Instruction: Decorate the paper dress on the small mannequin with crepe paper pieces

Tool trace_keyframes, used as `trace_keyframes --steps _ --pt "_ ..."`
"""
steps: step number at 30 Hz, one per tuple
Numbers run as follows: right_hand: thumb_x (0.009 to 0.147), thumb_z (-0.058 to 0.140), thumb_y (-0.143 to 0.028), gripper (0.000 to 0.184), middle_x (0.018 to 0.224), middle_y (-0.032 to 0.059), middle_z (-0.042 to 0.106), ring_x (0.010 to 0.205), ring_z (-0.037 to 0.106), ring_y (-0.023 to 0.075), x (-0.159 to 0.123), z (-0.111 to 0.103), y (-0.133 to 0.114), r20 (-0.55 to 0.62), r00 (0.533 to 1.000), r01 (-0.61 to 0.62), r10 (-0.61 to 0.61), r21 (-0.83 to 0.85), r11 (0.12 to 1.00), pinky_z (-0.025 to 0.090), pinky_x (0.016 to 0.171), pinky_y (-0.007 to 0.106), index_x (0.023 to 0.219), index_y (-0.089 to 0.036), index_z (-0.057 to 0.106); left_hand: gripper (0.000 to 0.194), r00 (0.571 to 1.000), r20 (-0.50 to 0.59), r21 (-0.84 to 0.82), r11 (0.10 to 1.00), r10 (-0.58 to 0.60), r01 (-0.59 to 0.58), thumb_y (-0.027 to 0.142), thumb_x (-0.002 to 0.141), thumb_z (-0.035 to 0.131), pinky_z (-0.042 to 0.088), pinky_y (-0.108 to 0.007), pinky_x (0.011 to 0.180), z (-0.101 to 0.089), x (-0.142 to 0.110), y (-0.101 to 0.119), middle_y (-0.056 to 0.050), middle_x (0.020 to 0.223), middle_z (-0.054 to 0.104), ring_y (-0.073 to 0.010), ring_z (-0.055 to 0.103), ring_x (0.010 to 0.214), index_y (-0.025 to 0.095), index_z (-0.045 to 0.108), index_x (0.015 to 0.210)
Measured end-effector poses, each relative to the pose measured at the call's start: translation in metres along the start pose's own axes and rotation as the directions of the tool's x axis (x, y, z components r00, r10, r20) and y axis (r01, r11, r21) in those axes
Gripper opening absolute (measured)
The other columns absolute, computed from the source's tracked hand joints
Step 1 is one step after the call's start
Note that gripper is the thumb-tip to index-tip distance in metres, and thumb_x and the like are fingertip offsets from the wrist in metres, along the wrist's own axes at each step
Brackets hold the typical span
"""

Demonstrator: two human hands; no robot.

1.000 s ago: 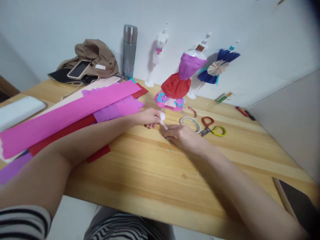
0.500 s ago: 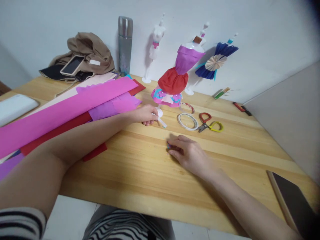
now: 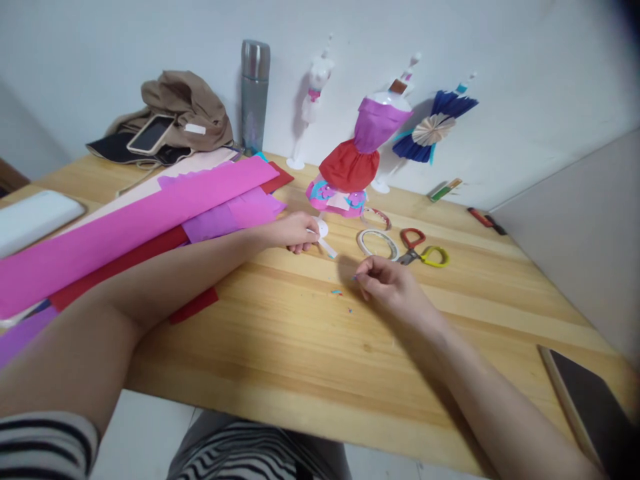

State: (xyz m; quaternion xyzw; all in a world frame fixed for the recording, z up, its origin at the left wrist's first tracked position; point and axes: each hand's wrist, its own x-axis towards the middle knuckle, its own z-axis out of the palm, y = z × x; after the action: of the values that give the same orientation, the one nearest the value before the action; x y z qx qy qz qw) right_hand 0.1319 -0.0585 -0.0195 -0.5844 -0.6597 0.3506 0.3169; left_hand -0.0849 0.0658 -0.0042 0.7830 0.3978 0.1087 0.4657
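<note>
My left hand is closed with its fingertips on a narrow white strip, beside the round white base of the dressed mannequin. My right hand is held just above the table in a pinch, a tiny bluish paper scrap showing at its fingertips. Below it lie more small coloured scraps. The mannequin wears a purple paper top, a red gathered skirt and a pink-and-blue hem. Near my right hand are a tape roll and scissors with red and yellow handles.
Pink, purple and red paper sheets cover the left side under my forearm. A steel flask, a brown cloth bag with a phone, and two more mannequins stand or lie along the wall. A dark notebook lies at right.
My right hand has risen off the tabletop and shifted away and slightly right, uncovering small scraps. My left hand keeps its place by the mannequin's base. The whole view has shifted slightly.
</note>
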Motion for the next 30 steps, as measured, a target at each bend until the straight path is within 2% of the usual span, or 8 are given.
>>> trace_keyframes --steps 2,4,9,17,20,23,27,30 --pt "0.085 0.055 -0.029 0.01 0.055 -0.0042 0.051 0.047 0.044 0.0116 0.004 -0.002 0.001 0.008 1.0 0.014 -0.014 -0.015 1.0 0.035 0.047 0.024 0.078 -0.021 0.055 0.015 1.0 0.001 0.001 1.0 -0.018 0.018 0.018 0.089 0.052 0.039 -0.019 0.043 0.0 0.0 0.0 0.0 0.061 0.059 -0.0078 0.053 0.045 0.013 0.061 0.078" --pt "0.086 0.054 -0.026 0.011 0.058 -0.0018 0.055 0.051 0.047 0.0128 0.006 0.0 -0.002 0.048 0.993 0.109 -0.104 -0.121 0.987 0.037 0.049 0.025 0.079 -0.02 0.059 0.014 1.0 0.002 0.009 1.0 -0.022 0.022 0.018 0.089 0.053 0.039 -0.019 0.043 -0.001 0.001 -0.002 0.0 0.062 0.06 -0.008 0.054 0.046 0.013 0.063 0.082" --pt "0.089 0.047 -0.017 0.019 0.07 0.0043 0.063 0.064 0.056 0.0168 0.009 0.008 -0.014 0.178 0.946 0.32 -0.272 -0.371 0.872 0.043 0.061 0.029 0.072 -0.021 0.055 0.013 1.0 0.002 0.008 1.0 -0.006 0.006 0.018 0.089 0.053 0.041 -0.018 0.043 0.0 0.004 -0.004 0.001 0.062 0.06 -0.008 0.056 0.047 0.013 0.062 0.082" --pt "0.097 0.037 -0.025 0.028 0.063 0.0041 0.057 0.055 0.052 0.0176 0.0 0.019 -0.01 0.123 0.962 0.272 -0.245 -0.549 0.79 0.038 0.055 0.029 0.069 -0.024 0.044 0.015 0.998 -0.016 -0.006 0.999 -0.054 0.054 0.016 0.089 0.054 0.041 -0.018 0.044 0.001 0.002 0.001 0.001 0.06 0.059 -0.0075 0.055 0.046 0.013 0.062 0.077" --pt "0.096 0.044 -0.027 0.028 0.062 0.0044 0.059 0.054 0.053 0.0181 -0.008 0.015 -0.01 0.1 0.956 0.287 -0.277 -0.523 0.802 0.039 0.054 0.03 0.069 -0.023 0.051 0.016 0.998 -0.011 0.002 0.998 -0.065 0.065 0.017 0.089 0.055 0.041 -0.019 0.045 0.001 0.002 0.002 0.001 0.06 0.06 -0.0084 0.056 0.047 0.014 0.061 0.075" --pt "0.095 0.053 -0.027 0.023 0.069 0.0051 0.064 0.06 0.06 0.0176 -0.022 0.006 -0.01 0.13 0.942 0.335 -0.309 -0.393 0.856 0.044 0.056 0.028 0.076 -0.021 0.064 0.018 0.998 -0.015 0.006 0.998 -0.058 0.058 0.017 0.09 0.055 0.04 -0.019 0.044 0.001 0.002 0.002 0.001 0.059 0.059 -0.0083 0.056 0.047 0.014 0.059 0.072" --pt "0.089 0.059 -0.02 0.015 0.082 0.0065 0.072 0.067 0.066 0.0177 -0.036 -0.004 -0.008 0.197 0.946 0.309 -0.259 -0.297 0.903 0.051 0.061 0.028 0.093 -0.021 0.073 0.019 0.999 -0.007 0.009 0.999 -0.039 0.039 0.017 0.09 0.054 0.039 -0.019 0.043 0.0 0.001 0.003 0.001 0.06 0.059 -0.0076 0.054 0.045 0.014 0.059 0.071" --pt "0.081 0.06 -0.012 0.034 0.08 0.0031 0.072 0.063 0.064 0.0166 -0.028 -0.004 -0.008 0.23 0.96 0.227 -0.158 -0.315 0.922 0.051 0.06 0.028 0.112 -0.021 0.07 0.019 0.999 0.002 0.019 0.999 -0.048 0.048 0.016 0.09 0.052 0.039 -0.019 0.043 -0.001 -0.002 0.007 0.001 0.06 0.058 -0.0077 0.053 0.045 0.014 0.059 0.073"
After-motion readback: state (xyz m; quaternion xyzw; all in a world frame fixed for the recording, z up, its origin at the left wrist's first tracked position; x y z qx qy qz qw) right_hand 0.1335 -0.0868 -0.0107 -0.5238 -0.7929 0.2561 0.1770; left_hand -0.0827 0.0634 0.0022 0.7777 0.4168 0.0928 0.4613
